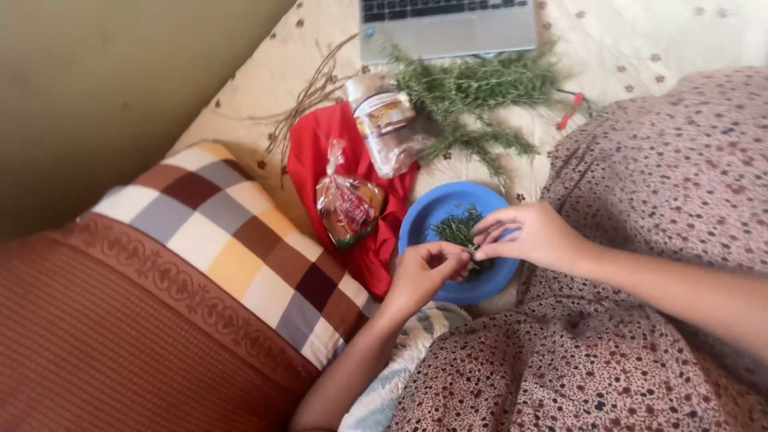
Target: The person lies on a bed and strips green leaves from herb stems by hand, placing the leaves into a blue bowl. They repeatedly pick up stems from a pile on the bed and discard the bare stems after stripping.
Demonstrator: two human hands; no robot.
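Rosemary sprig (472, 254) sits pinched between both my hands over the blue bowl (432, 210), right of the red cloth (308, 160). Left hand (424, 272) and right hand (532, 236) each hold a narrow grip on it; I judge stripping is underway, so next I need a steady pull along the stem.

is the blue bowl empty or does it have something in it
Not empty. The blue bowl holds a small heap of green herb leaves in its middle, with bare blue showing around them; both hands work just above it.

I see a plain olive wall (104, 88) left, cream flower-print bedsheet (640, 40), checked pillow (232, 240), soft daylight.
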